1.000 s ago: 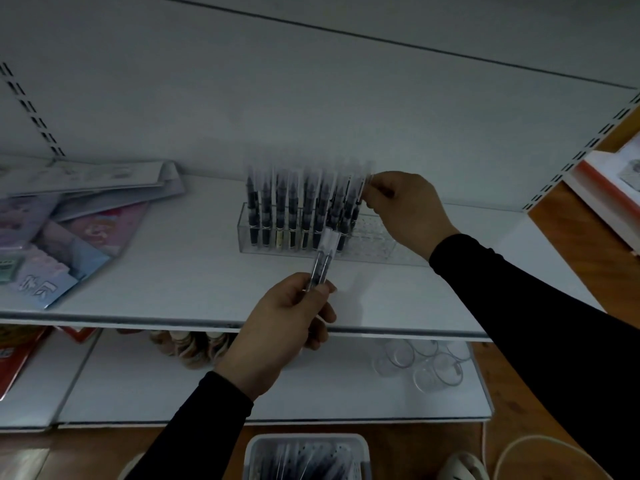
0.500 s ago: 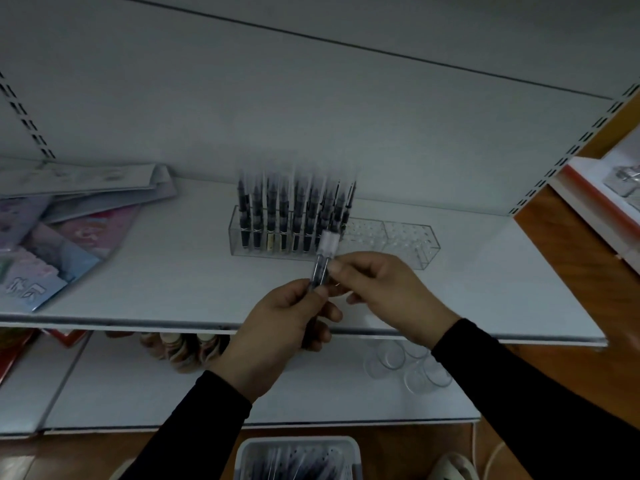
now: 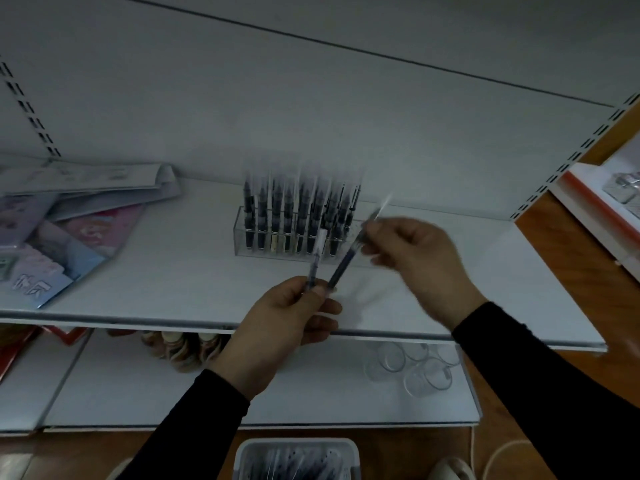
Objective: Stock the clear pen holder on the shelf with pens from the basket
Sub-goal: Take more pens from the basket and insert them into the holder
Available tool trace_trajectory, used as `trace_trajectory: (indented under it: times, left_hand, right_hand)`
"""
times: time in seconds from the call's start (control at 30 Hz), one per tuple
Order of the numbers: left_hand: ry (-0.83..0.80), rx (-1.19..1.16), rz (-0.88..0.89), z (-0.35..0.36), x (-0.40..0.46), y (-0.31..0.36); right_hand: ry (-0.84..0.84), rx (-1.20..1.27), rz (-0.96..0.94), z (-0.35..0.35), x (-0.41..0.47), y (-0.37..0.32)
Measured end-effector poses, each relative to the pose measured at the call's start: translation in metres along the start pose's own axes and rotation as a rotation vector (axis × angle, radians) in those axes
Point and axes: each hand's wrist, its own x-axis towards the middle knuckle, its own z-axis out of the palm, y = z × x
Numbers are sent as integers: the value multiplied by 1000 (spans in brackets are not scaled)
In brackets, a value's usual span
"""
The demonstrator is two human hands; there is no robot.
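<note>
A clear pen holder (image 3: 242, 237) stands on the white shelf (image 3: 173, 271), its left half filled with several upright dark pens (image 3: 287, 216). My left hand (image 3: 277, 327) is in front of the shelf, shut on a pen (image 3: 317, 258) that points up. My right hand (image 3: 419, 258), blurred by motion, pinches a second pen (image 3: 349, 254) that slants up to the right, its lower end close to my left fingers. The right half of the holder is hidden behind my right hand. A white basket (image 3: 298, 448) with more pens sits at the bottom edge.
Flat printed packets (image 3: 69, 237) lie on the shelf's left side. On the lower shelf are clear cups (image 3: 412, 365) at right and a round brownish bundle (image 3: 180, 348) at centre. A red-edged display (image 3: 595, 202) stands at far right over a wooden floor.
My right hand came back from the holder to my left hand, took one pen from it and is drawing it up and to the right. My left hand stayed in place.
</note>
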Motion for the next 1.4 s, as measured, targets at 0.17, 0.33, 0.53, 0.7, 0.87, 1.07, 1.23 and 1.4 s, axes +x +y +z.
trace_trajectory:
  times: [0.17,0.33,0.53,0.7,0.87,1.07,1.23,1.4]
  left_hand:
    - [77,-71,24,-6,1,1]
    - [87,-63,33,-7,2,0]
    - [92,-87,29,-9,3,2]
    - [91,-83,27,-9,3,1]
    - [86,-75,28,-9,3,2]
    - [82,-70,33,-9,3,2]
    - [75,-54,30,-9,4,1]
    - [64,-39,18,-8,4,2]
  right_hand:
    - [280,-70,-227,-20,26,-20]
    - [286,-318,-287,-16,49,-18]
    - [230,-488,-330,-7,51,-11]
    - [205,-556,-335,0,48,-4]
    - [185,-647,-305,8,45,5]
    - [165,-662,-286,12,47,7]
    - [165,-666,-253,11,43,6]
    - [131,-551,-166,8,16,7]
